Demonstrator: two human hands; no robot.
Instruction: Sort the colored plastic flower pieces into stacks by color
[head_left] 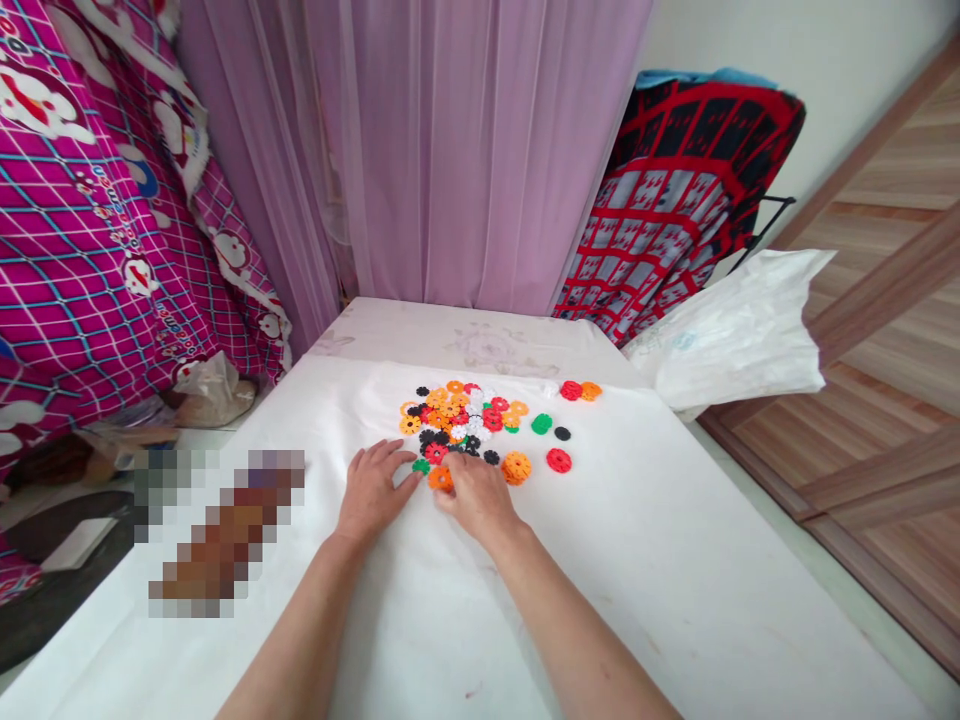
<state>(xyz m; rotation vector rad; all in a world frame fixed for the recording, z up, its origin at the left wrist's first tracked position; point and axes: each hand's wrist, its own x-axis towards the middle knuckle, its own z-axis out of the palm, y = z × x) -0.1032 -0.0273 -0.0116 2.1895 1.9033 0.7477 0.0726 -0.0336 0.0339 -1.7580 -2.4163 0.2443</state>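
Observation:
A loose pile of plastic snowflake building discs [448, 405] in orange, red, black, white and green lies on the white-covered table. My left hand [377, 488] rests at the pile's near left edge, fingers spread, its thumb and fingertips close to a green disc [421, 466]. My right hand [482, 497] is curled at the pile's front, thumb and fingers around an orange disc [441, 479], partly hiding it. Close by that hand's left side is a red disc [435, 453]. On its right sits a small stack of orange discs [517, 466].
Right of the pile lie green discs [541, 424], a black disc [562, 433] and red discs [559, 460]. Red and orange discs [571, 390] sit farther back. A white plastic bag [739, 330] stands at the table's right edge. A pixelated patch [225, 530] covers something at the left.

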